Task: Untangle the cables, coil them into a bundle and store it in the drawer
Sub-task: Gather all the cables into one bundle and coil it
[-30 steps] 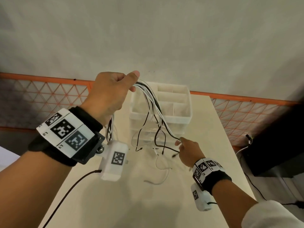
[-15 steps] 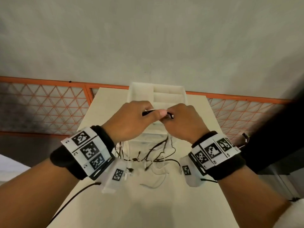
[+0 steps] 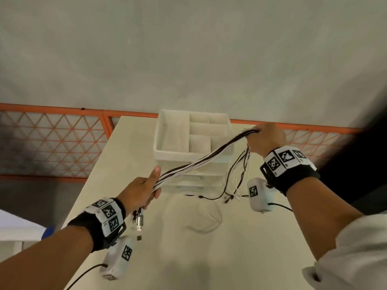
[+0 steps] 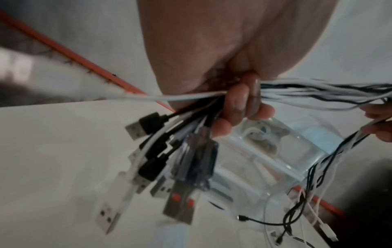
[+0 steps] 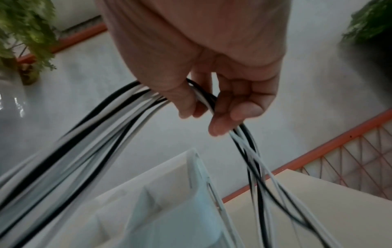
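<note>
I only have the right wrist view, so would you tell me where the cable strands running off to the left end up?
Observer: The left hand grips them; the cables stretch between both hands.
Operator: Any plugs there?
Observer: Yes, USB plugs hang bunched below that hand.
Operator: And the strands dropping from the right hand?
Observer: They trail down to the table, in front of the clear drawer unit.

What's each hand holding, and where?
Both hold the cables: left hand grips near the USB plugs, right hand further along the bundle.
</note>
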The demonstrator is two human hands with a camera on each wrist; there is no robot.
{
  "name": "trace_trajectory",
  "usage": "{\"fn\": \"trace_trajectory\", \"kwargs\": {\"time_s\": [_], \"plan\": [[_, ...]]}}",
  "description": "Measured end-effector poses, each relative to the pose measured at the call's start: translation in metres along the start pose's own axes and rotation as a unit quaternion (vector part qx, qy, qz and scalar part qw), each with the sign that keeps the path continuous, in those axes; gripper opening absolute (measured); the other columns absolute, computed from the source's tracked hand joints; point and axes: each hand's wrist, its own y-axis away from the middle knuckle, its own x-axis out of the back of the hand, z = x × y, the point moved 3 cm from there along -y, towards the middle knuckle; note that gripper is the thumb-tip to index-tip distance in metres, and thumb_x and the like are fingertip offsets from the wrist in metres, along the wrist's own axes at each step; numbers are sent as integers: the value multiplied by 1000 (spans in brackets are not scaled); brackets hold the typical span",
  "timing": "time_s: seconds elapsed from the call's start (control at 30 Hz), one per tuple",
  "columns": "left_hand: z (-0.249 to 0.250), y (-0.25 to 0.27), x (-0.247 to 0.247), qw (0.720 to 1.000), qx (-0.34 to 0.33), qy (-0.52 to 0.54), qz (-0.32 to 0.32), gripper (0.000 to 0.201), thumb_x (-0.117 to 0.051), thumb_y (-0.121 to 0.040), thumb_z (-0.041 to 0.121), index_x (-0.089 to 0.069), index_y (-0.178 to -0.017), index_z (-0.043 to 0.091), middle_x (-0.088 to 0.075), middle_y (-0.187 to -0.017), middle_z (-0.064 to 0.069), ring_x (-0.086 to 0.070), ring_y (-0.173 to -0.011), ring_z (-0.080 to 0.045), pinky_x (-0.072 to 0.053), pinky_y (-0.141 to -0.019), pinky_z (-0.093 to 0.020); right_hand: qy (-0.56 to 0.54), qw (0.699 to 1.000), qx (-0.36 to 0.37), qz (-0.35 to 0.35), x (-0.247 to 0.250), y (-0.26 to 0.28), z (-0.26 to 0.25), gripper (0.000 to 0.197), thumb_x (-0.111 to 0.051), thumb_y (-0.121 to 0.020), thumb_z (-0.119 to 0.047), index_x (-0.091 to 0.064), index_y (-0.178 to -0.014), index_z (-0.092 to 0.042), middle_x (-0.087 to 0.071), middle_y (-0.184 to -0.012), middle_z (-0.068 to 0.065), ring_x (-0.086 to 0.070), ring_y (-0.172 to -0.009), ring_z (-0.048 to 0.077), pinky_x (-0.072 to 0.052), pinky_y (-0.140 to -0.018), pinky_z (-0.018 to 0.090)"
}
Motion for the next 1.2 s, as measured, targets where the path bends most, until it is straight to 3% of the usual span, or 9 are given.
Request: {"fn": "trace_trajectory", "kwargs": {"time_s": [0.23, 0.47, 0.6, 0.77, 0.83, 0.93, 1.0, 1.13, 1.2], "plan": [[30, -5, 12, 999, -22, 28, 40, 71, -31, -91, 72, -51, -59, 13, -35, -45, -2, -36, -43, -17, -37, -57, -29, -188, 971, 76, 124, 24, -8, -31, 19, -67, -91, -44, -71, -96, -26, -70, -88, -6, -63, -83, 17, -46, -74, 25], [50, -9, 33, 991, -52, 67, 100, 66, -43, -89, 70, -54, -55, 14, -31, -47, 1, -27, -44, -15, -28, -49, -26, -265, 947, 89, 157, 19, -19, -12, 9, -64, -88, -22, -70, -85, -28, -75, -88, -13, -70, -88, 9, -57, -84, 32], [33, -7, 32, 989, -29, 36, 137, 66, -50, -85, 70, -52, -52, 13, -32, -46, 0, -29, -39, -14, -30, -52, -28, -198, 976, 34, 85, -30, -5, 44, 25, -61, -92, -11, -64, -75, -30, -68, -76, -13, -64, -75, 17, -45, -63, 25], [14, -2, 18, 993, 6, 4, 117, 63, -55, -86, 65, -51, -51, 13, -33, -40, 5, -29, -36, -12, -30, -51, -28, -57, 994, -28, -91, -95, 41, 117, 9, -69, -87, -11, -72, -89, -20, -70, -83, 2, -63, -81, 25, -41, -64, 23], [12, -1, 9, 996, 10, -21, 87, 61, -53, -89, 63, -54, -53, 13, -36, -37, 9, -33, -37, -11, -31, -51, -29, 6, 985, -43, -170, -116, 58, 140, 16, -74, -83, -13, -71, -91, -28, -71, -84, 2, -67, -84, 24, -46, -69, 22], [11, -1, -2, 999, -1, -23, 34, 58, -49, -94, 57, -64, -64, 10, -42, -45, 10, -36, -42, -10, -32, -52, -27, 82, 954, -60, -281, -129, 72, 151, 59, -62, -83, -10, -58, -135, -37, -70, -120, 8, -70, -100, 27, -53, -77, 23], [15, 1, -7, 1000, -15, -27, 1, 51, -51, -96, 51, -70, -77, 7, -44, -51, 9, -38, -46, -8, -33, -52, -25, 141, 942, -30, -303, -119, 74, 134, 73, -59, -79, -16, -46, -145, -43, -60, -139, 7, -64, -115, 27, -53, -89, 28], [31, 5, -12, 995, -41, -58, -67, 32, -61, -95, 34, -68, -95, 2, -43, -54, 10, -37, -44, -4, -31, -47, -20, 58, 955, 98, -275, -88, 85, 62, 52, -69, -78, -21, -62, -127, -37, -68, -108, 2, -63, -96, 15, -52, -88, 27], [41, 9, -17, 993, -44, -34, -101, 26, -64, -94, 26, -66, -98, 1, -44, -55, 7, -37, -45, -6, -30, -47, -20, -9, 945, 179, -274, -85, 104, 22, 66, -73, -77, -22, -52, -137, -41, -64, -114, -7, -59, -101, 8, -48, -93, 24]]}}
